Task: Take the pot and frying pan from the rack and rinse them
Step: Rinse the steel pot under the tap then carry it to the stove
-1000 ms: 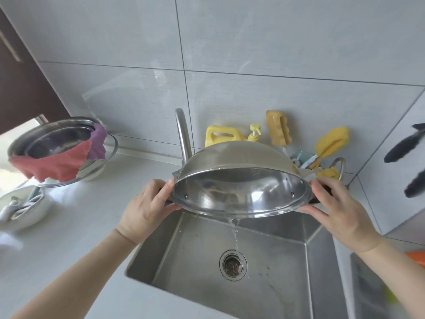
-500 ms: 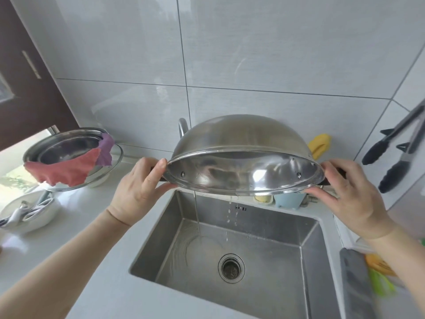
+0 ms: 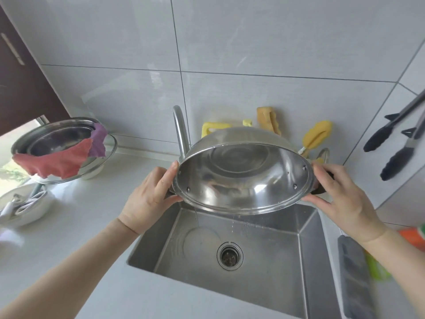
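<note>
We hold the pot [image 3: 243,173] tipped on its side above the sink [image 3: 276,261], its mouth facing us; our left hand [image 3: 149,196] grips one dark side handle and our right hand [image 3: 340,199] grips the other; a thin trickle runs off the lower rim into the basin. We judge the pot's rinse nearly done, only draining left; the frying pan is not in sight, so its rinse seems yet to come.

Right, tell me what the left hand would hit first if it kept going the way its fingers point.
The left hand grips the pot by its handle, fingers aimed up and away. Past the pot's rim, the faucet looks nearest, then the wall; depth is hard to judge.
</note>
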`<state>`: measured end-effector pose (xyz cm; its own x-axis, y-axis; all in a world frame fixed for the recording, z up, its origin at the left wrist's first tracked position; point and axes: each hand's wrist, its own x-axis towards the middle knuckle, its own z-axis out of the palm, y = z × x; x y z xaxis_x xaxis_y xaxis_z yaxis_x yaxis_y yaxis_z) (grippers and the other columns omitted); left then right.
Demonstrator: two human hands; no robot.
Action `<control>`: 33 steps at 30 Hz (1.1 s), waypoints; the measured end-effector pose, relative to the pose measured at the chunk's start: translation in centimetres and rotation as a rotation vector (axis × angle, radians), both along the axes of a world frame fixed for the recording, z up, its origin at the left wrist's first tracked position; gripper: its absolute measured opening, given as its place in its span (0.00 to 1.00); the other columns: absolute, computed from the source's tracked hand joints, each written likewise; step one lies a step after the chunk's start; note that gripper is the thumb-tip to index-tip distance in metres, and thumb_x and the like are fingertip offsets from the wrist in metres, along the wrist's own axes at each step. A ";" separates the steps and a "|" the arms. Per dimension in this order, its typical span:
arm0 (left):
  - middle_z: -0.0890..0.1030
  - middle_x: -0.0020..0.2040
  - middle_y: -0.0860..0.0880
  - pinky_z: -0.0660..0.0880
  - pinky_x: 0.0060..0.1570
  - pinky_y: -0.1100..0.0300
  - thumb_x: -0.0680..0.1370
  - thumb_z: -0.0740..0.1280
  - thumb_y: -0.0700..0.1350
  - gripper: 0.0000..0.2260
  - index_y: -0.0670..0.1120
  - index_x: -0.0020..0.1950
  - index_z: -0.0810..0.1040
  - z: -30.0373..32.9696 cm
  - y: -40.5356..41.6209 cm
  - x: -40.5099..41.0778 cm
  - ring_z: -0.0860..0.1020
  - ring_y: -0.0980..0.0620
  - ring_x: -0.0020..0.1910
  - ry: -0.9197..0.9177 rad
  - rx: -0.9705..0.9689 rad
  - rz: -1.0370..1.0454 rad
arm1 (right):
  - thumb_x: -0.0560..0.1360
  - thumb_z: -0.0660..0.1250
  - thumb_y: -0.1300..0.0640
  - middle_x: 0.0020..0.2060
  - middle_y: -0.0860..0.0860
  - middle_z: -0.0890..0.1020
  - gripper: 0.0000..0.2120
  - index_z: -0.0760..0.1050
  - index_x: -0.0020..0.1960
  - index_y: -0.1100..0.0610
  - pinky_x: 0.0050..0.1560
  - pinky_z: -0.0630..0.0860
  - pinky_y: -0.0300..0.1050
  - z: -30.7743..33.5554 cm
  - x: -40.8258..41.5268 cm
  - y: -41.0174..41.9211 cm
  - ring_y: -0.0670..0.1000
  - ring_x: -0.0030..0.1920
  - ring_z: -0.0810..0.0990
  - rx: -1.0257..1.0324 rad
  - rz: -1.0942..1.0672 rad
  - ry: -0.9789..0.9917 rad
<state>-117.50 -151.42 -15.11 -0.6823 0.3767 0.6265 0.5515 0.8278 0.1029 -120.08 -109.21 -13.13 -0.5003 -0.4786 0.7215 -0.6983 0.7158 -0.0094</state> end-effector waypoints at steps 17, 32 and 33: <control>0.73 0.52 0.52 0.79 0.45 0.54 0.64 0.80 0.41 0.59 0.72 0.74 0.40 -20.8 4.4 -4.5 0.73 0.53 0.42 -1.055 0.204 -0.038 | 0.71 0.76 0.57 0.63 0.43 0.66 0.51 0.42 0.72 0.26 0.56 0.68 0.29 -21.3 -3.6 3.6 0.49 0.56 0.75 -0.038 -0.145 -1.315; 0.75 0.52 0.35 0.82 0.40 0.53 0.63 0.80 0.41 0.58 0.81 0.67 0.42 -33.1 2.5 -8.5 0.82 0.39 0.40 -1.583 0.239 0.123 | 0.69 0.77 0.56 0.66 0.41 0.62 0.50 0.47 0.75 0.29 0.50 0.75 0.35 -33.9 -6.5 1.8 0.47 0.42 0.74 0.006 -0.122 -1.573; 0.75 0.52 0.35 0.81 0.40 0.56 0.64 0.80 0.40 0.57 0.81 0.67 0.43 -33.2 2.8 -8.6 0.82 0.40 0.39 -1.599 0.243 0.123 | 0.69 0.77 0.55 0.64 0.41 0.63 0.51 0.47 0.75 0.28 0.50 0.75 0.35 -34.1 -6.5 2.0 0.45 0.42 0.73 0.000 -0.124 -1.578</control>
